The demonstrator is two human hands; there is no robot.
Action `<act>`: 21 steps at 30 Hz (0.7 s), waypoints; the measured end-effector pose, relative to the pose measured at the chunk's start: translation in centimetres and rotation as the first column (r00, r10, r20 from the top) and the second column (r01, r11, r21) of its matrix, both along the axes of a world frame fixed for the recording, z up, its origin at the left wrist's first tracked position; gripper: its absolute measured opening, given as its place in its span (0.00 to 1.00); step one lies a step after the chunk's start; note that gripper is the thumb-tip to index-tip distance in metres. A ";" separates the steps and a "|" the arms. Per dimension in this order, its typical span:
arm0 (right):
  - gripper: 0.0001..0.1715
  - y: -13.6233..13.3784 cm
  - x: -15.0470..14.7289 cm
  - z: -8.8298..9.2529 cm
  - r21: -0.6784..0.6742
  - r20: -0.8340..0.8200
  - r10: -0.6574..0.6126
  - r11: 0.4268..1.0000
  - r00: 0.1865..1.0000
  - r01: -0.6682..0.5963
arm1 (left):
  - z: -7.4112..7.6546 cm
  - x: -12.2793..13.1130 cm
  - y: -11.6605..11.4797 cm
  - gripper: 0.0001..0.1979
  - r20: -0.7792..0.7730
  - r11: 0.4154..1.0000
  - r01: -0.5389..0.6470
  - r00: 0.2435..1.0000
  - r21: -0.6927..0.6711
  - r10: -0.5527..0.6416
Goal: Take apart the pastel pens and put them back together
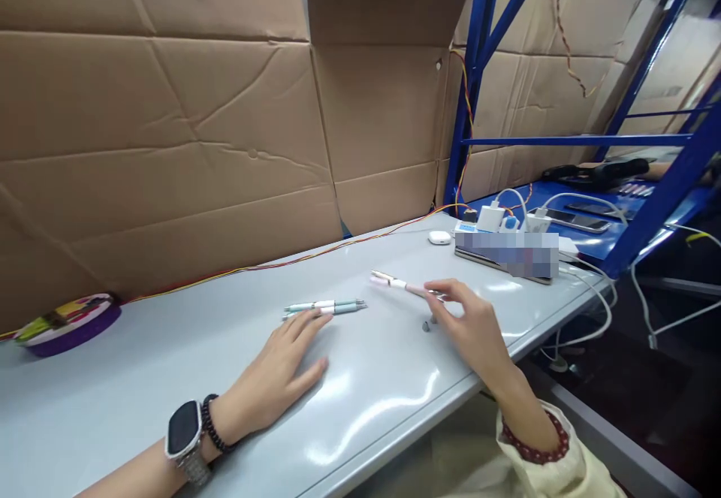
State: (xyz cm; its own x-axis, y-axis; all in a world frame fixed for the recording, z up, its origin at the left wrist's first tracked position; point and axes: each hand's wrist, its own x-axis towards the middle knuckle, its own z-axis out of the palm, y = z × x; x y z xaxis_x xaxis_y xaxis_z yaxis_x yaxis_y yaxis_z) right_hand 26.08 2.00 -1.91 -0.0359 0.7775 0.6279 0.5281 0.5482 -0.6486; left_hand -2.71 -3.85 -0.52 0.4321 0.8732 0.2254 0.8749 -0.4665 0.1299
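My left hand [282, 370] lies on the table with its fingers stretched out and thumb apart. Its fingertips reach the near side of light teal and white pens [343, 306], which lie side by side; whether they press on them I cannot tell. Thumb and forefinger of my right hand [467, 325] are closed on the right end of a pink and white pen [399, 284]. That pen points to the left, away from the hand. Small grey pieces [426, 326] lie just below it, partly hidden by my right hand.
A white earphone case [439, 237] stands behind the right hand, near a partly blurred flat object [507, 254]. Chargers and white cables [490, 218] crowd the right end. A purple round container [73, 333] is far left. Cardboard [169, 107] walls the back; a blue frame [478, 55] rises right.
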 end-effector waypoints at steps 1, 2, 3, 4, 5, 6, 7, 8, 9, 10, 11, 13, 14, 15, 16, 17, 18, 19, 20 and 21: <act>0.07 0.2 0.0 -0.1 -0.024 0.064 0.012 1.000 0.998 -0.011 | 0.0 0.0 -0.1 0.25 0.012 1.000 0.010 1.000 -0.025 -0.009; 0.08 0.3 -0.1 -0.2 -0.039 0.125 0.023 0.999 0.992 -0.018 | 0.0 0.1 -0.2 0.25 0.023 0.999 0.013 1.000 -0.046 -0.012; 0.09 0.4 -0.2 -0.3 -0.047 0.178 0.027 0.999 0.984 -0.019 | 0.0 0.1 -0.2 0.24 0.030 0.998 0.007 1.000 -0.057 -0.006; 0.09 0.5 -0.2 -0.5 -0.049 0.221 0.026 0.999 0.975 -0.015 | -0.1 0.1 -0.3 0.24 0.032 0.998 -0.004 0.999 -0.055 0.006; 0.10 0.5 -0.3 -0.5 -0.045 0.251 0.020 0.999 0.968 -0.009 | -0.3 0.0 -0.2 0.25 0.028 0.999 -0.021 0.999 -0.042 0.022; 0.10 0.5 -0.4 -0.6 -0.035 0.268 0.011 0.999 0.963 -0.001 | -0.4 0.0 -0.2 0.25 0.020 0.999 -0.040 0.999 -0.021 0.040; 0.11 0.4 -0.4 -0.6 -0.022 0.270 -0.004 1.000 0.963 0.010 | -0.6 -0.1 -0.1 0.25 0.010 0.998 -0.057 0.998 0.002 0.057; 0.11 0.3 -0.4 -0.6 -0.008 0.262 -0.020 1.000 0.965 0.022 | -0.7 -0.1 0.0 0.25 -0.001 0.997 -0.069 0.998 0.020 0.069; 0.11 0.1 -0.4 -0.6 0.005 0.257 -0.035 0.999 0.966 0.034 | -0.9 -0.2 0.1 0.25 -0.009 0.997 -0.077 0.997 0.029 0.077; 0.11 0.0 -0.4 -0.5 0.015 0.264 -0.050 0.999 0.963 0.047 | -0.9 -0.2 0.2 0.25 -0.013 0.997 -0.079 0.997 0.027 0.079; 0.11 -0.2 -0.3 -0.4 0.021 0.281 -0.066 0.998 0.957 0.062 | -1.0 -0.2 0.2 0.26 -0.013 0.997 -0.076 0.997 0.016 0.076; 0.09 -0.5 -0.3 -0.2 0.010 0.343 -0.073 0.997 0.937 0.074 | -0.9 -0.2 0.2 0.26 -0.005 0.998 -0.064 0.998 -0.006 0.064; 0.08 -0.6 -0.4 -0.1 -0.004 0.373 -0.064 0.997 0.926 0.071 | -0.9 -0.2 0.2 0.27 -0.002 0.998 -0.060 0.998 -0.013 0.060; 0.08 -0.6 -0.4 -0.1 -0.020 0.394 -0.055 0.997 0.917 0.069 | -0.9 -0.2 0.1 0.28 0.000 0.998 -0.056 0.998 -0.017 0.056; 0.07 -0.6 -0.4 0.0 -0.035 0.407 -0.045 0.997 0.912 0.065 | -0.8 -0.2 0.0 0.29 -0.003 0.999 -0.052 0.999 -0.017 0.052; 0.07 -0.6 -0.4 0.0 -0.045 0.416 -0.036 0.997 0.908 0.060 | -0.8 -0.2 0.0 0.29 -0.007 0.999 -0.048 0.999 -0.013 0.047; 0.06 -0.5 -0.4 0.0 -0.049 0.423 -0.029 0.997 0.906 0.055 | -0.8 -0.2 0.0 0.30 -0.014 0.999 -0.038 0.999 -0.010 0.038; 0.06 -0.5 -0.4 0.0 -0.047 0.427 -0.026 0.998 0.904 0.051 | -0.8 -0.2 0.0 0.30 -0.023 1.000 -0.023 0.999 -0.010 0.023; 0.05 -0.4 -0.4 0.0 -0.044 0.432 -0.021 0.998 0.901 0.044 | -0.8 -0.2 0.0 0.31 -0.033 1.000 -0.006 0.999 -0.016 0.006; 0.05 -0.4 -0.4 0.0 -0.042 0.435 -0.015 0.998 0.900 0.037 | -0.7 -0.2 0.1 0.31 -0.042 1.000 0.007 0.999 -0.029 -0.008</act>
State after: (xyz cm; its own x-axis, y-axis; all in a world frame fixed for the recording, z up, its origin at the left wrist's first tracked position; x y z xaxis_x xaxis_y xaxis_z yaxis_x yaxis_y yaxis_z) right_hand 25.64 1.59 -1.94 -0.2763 0.8104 0.5167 0.7771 0.5047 -0.3761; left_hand -2.89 -3.80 -1.25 0.4475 0.8757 0.1813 0.8763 -0.4698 0.1066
